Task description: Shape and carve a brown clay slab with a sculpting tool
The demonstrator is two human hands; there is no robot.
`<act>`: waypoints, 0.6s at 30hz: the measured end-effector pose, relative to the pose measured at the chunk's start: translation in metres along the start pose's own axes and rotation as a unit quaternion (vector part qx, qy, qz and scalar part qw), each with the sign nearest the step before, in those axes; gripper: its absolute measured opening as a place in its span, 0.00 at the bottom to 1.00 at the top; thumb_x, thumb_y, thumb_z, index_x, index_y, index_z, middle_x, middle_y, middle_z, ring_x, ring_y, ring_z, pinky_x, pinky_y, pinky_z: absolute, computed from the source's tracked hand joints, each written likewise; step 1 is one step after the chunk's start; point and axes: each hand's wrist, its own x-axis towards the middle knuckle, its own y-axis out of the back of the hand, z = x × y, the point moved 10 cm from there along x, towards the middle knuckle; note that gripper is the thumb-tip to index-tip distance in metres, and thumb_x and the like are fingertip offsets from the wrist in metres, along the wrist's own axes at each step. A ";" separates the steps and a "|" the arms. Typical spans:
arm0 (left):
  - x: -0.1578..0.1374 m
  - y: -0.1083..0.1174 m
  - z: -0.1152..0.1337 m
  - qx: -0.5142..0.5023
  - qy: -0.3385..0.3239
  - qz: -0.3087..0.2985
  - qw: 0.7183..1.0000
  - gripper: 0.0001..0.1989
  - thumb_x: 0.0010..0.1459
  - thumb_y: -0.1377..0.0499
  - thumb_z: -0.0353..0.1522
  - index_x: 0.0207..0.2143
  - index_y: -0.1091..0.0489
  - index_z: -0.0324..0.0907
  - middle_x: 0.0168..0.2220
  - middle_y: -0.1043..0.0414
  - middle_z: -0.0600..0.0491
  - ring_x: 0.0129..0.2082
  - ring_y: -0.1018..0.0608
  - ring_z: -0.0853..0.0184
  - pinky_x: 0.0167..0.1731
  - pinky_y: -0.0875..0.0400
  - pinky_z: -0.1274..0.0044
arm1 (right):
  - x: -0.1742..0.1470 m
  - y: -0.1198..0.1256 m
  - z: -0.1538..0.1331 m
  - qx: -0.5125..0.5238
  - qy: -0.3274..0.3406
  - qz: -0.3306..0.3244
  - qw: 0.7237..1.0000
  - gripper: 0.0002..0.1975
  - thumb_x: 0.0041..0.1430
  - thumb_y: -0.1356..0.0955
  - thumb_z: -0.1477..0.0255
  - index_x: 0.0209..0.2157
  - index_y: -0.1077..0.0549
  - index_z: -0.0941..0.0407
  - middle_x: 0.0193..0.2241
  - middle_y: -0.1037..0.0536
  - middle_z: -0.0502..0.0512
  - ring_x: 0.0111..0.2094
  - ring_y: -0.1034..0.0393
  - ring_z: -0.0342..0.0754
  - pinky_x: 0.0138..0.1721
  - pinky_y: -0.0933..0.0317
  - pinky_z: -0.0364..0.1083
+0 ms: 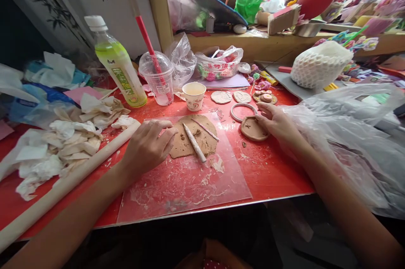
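Apparently shaped: we find a small round clay dish [251, 129] on the right of the bench [275, 172], with a low raised rim and a small cross-like mark inside. Behind it lie a left disc [221, 97] and a right disc [241, 96], both flat, pale and lined, and a disc topped with small rounds [265, 97].
Apparently unfinished: we judge the brown clay slab [182, 144] rolled flat but not trimmed; its edge is uneven, and crumbs lie on top.
Left hand: our left hand [152, 140] is loosely open, fingers bent, at the slab's left edge; we see nothing in it, and cannot tell whether it touches.
Right hand: our right hand [274, 122] lies against the dish's right side, fingers spread; we cannot tell whether it grips the rim.
Tools: across the slab rest a thick whitish rod [194, 143] and a thin pinkish stick [205, 129], both clay-smeared. A smooth ring [232, 112] lies just behind the dish.
Surfaces: under the slab we see a clear, smeared plastic sheet [190, 184] on glossy red.
Around: a paper cup [194, 100] stands behind the slab; crumpled tissues [63, 142] and a long pale tube [82, 170] lie left.
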 end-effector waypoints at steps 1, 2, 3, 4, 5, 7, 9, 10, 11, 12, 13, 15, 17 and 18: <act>0.000 0.000 0.000 0.000 0.000 0.001 1.000 0.06 0.55 0.44 0.27 0.36 0.31 0.37 0.37 0.29 0.47 0.35 0.29 0.63 0.36 0.32 0.71 | 0.000 -0.001 -0.001 -0.002 0.002 -0.003 1.000 0.25 0.53 0.33 0.63 0.53 0.36 0.50 0.54 0.33 0.57 0.53 0.35 0.56 0.50 0.36 0.56; 0.000 0.001 0.000 0.000 0.000 0.002 1.000 0.06 0.55 0.44 0.27 0.36 0.31 0.37 0.37 0.29 0.47 0.35 0.29 0.63 0.36 0.32 0.71 | -0.001 -0.001 -0.002 -0.002 0.004 -0.005 1.000 0.25 0.53 0.34 0.63 0.54 0.36 0.50 0.54 0.33 0.57 0.53 0.35 0.56 0.51 0.37 0.56; 0.001 0.001 0.000 0.001 0.001 0.002 1.000 0.06 0.55 0.44 0.27 0.36 0.31 0.37 0.37 0.29 0.47 0.35 0.29 0.63 0.37 0.32 0.70 | -0.001 -0.001 -0.003 0.001 0.008 -0.008 1.000 0.25 0.54 0.35 0.63 0.54 0.37 0.50 0.55 0.33 0.57 0.53 0.36 0.55 0.51 0.37 0.56; 0.001 0.001 0.000 0.001 0.002 0.001 1.000 0.06 0.55 0.44 0.27 0.36 0.31 0.37 0.37 0.29 0.47 0.35 0.29 0.63 0.36 0.32 0.70 | -0.002 -0.001 -0.006 0.003 0.015 -0.010 1.000 0.25 0.55 0.35 0.63 0.55 0.37 0.50 0.55 0.34 0.56 0.54 0.37 0.55 0.52 0.38 0.56; 0.001 0.001 0.000 0.002 0.002 0.000 1.000 0.06 0.55 0.44 0.27 0.36 0.31 0.37 0.37 0.29 0.47 0.34 0.29 0.63 0.36 0.32 0.70 | -0.002 0.000 -0.008 -0.003 0.022 -0.011 1.000 0.25 0.55 0.36 0.63 0.55 0.38 0.49 0.56 0.34 0.55 0.55 0.38 0.55 0.53 0.40 0.56; 0.001 0.001 0.000 0.003 0.003 -0.001 1.000 0.06 0.55 0.43 0.27 0.36 0.30 0.37 0.37 0.29 0.47 0.34 0.29 0.63 0.36 0.32 0.70 | -0.002 0.001 -0.012 -0.042 0.033 -0.015 0.998 0.25 0.55 0.35 0.63 0.55 0.38 0.50 0.57 0.36 0.56 0.57 0.41 0.55 0.56 0.44 0.57; 0.001 0.000 0.000 0.004 0.002 -0.004 1.000 0.06 0.55 0.44 0.27 0.37 0.30 0.36 0.37 0.29 0.47 0.34 0.29 0.62 0.36 0.32 0.70 | -0.002 0.001 -0.010 -0.077 0.026 -0.022 0.996 0.26 0.55 0.35 0.63 0.55 0.37 0.51 0.57 0.36 0.57 0.57 0.42 0.56 0.58 0.47 0.57; 0.001 0.000 0.000 0.004 0.002 -0.005 1.000 0.06 0.55 0.44 0.27 0.36 0.30 0.36 0.37 0.29 0.47 0.34 0.29 0.62 0.36 0.32 0.70 | -0.001 0.000 -0.007 -0.072 0.017 -0.030 0.997 0.26 0.55 0.36 0.62 0.55 0.38 0.51 0.57 0.36 0.57 0.57 0.42 0.55 0.57 0.46 0.57; 0.001 -0.001 0.000 0.005 0.003 -0.006 1.000 0.06 0.55 0.44 0.27 0.37 0.30 0.36 0.37 0.29 0.46 0.34 0.29 0.62 0.36 0.32 0.70 | -0.001 -0.001 -0.003 -0.055 0.008 -0.038 0.998 0.26 0.55 0.36 0.63 0.56 0.39 0.52 0.57 0.36 0.58 0.57 0.41 0.55 0.57 0.45 0.56; 0.001 -0.001 0.000 0.004 0.004 -0.006 1.000 0.06 0.55 0.44 0.27 0.37 0.30 0.36 0.37 0.29 0.46 0.34 0.29 0.62 0.36 0.32 0.70 | 0.000 -0.002 -0.001 -0.035 0.003 -0.045 0.998 0.27 0.56 0.36 0.63 0.57 0.41 0.51 0.58 0.38 0.57 0.57 0.42 0.54 0.56 0.44 0.55; 0.001 0.000 -0.001 0.004 0.005 -0.006 1.000 0.06 0.55 0.44 0.27 0.36 0.30 0.36 0.37 0.29 0.46 0.34 0.29 0.62 0.36 0.32 0.70 | 0.000 -0.003 0.001 -0.022 0.001 -0.048 0.999 0.29 0.55 0.36 0.63 0.58 0.43 0.51 0.59 0.39 0.57 0.58 0.42 0.54 0.56 0.43 0.55; 0.000 0.001 -0.001 0.003 0.006 -0.006 1.000 0.06 0.55 0.44 0.28 0.36 0.30 0.36 0.37 0.29 0.46 0.34 0.29 0.62 0.36 0.32 0.70 | 0.001 -0.002 0.004 -0.025 0.002 -0.045 0.999 0.30 0.54 0.35 0.63 0.58 0.43 0.49 0.59 0.40 0.57 0.58 0.43 0.55 0.56 0.45 0.58; 0.000 0.001 -0.002 0.003 0.006 -0.007 1.000 0.07 0.56 0.44 0.28 0.36 0.30 0.37 0.37 0.29 0.46 0.34 0.29 0.62 0.36 0.32 0.70 | 0.001 -0.002 0.005 -0.037 0.003 -0.047 0.998 0.29 0.54 0.35 0.63 0.58 0.42 0.49 0.58 0.38 0.57 0.57 0.41 0.56 0.56 0.46 0.60; 0.000 0.001 -0.001 0.003 0.005 -0.008 1.000 0.07 0.56 0.45 0.28 0.37 0.30 0.37 0.37 0.29 0.46 0.34 0.29 0.62 0.36 0.32 0.70 | 0.000 -0.003 0.004 -0.038 0.004 -0.052 0.998 0.29 0.54 0.35 0.62 0.58 0.42 0.49 0.58 0.38 0.57 0.57 0.41 0.56 0.56 0.45 0.60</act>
